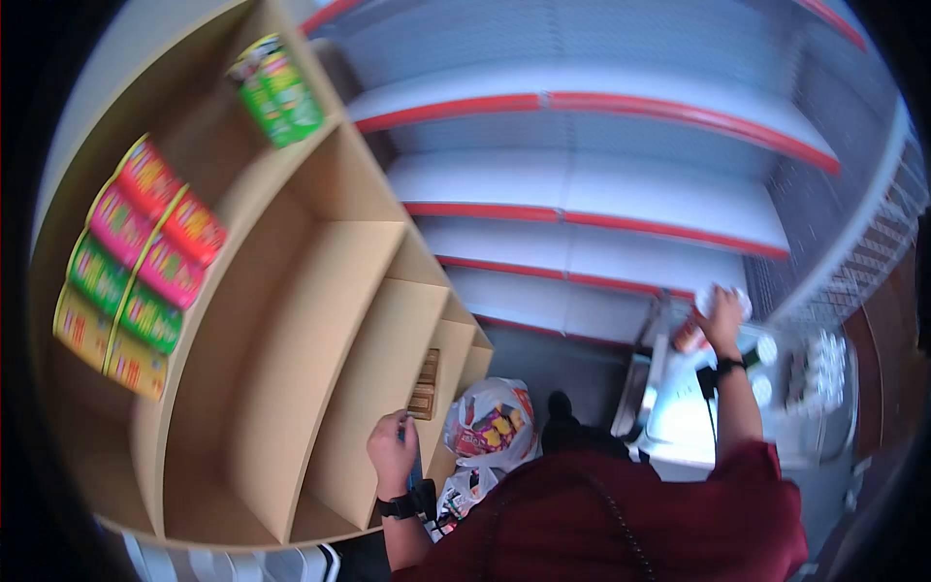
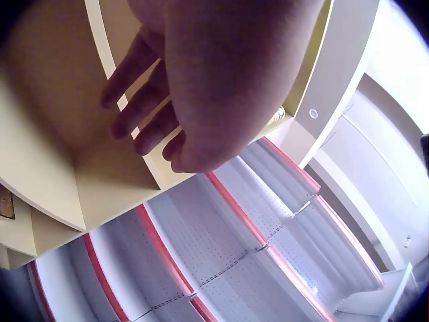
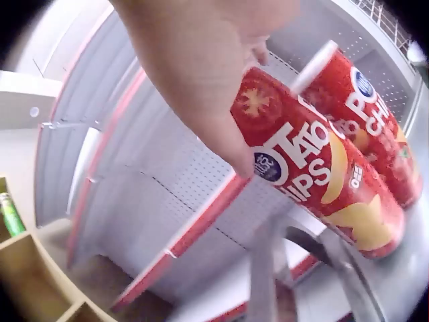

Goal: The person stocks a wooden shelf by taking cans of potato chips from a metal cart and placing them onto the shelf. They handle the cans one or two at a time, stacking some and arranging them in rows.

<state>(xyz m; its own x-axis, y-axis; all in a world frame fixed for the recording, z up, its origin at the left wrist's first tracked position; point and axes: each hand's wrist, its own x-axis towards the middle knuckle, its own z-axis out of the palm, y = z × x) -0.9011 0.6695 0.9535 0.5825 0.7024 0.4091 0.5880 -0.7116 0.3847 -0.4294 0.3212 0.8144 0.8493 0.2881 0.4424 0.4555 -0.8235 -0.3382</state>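
My right hand [image 1: 722, 320] reaches over the metal cart at the right. In the right wrist view that hand [image 3: 194, 80] grips the top of a red potato chip can [image 3: 315, 161]. A second red can [image 3: 369, 121] stands close beside it. My left hand [image 1: 393, 454] is near the lower edge of the wooden shelf unit [image 1: 320, 388]; in the left wrist view its fingers [image 2: 157, 124] hang relaxed and loosely bent, with nothing seen in them.
Bundled snack packs in red, pink, green and yellow [image 1: 136, 262] sit on the wooden unit, green ones [image 1: 281, 92] higher up. Red-edged white shelves [image 1: 582, 184] stand behind. Plastic bags with packets [image 1: 490, 422] lie on the floor. Bottles [image 1: 824, 373] stand on the cart [image 1: 679, 427].
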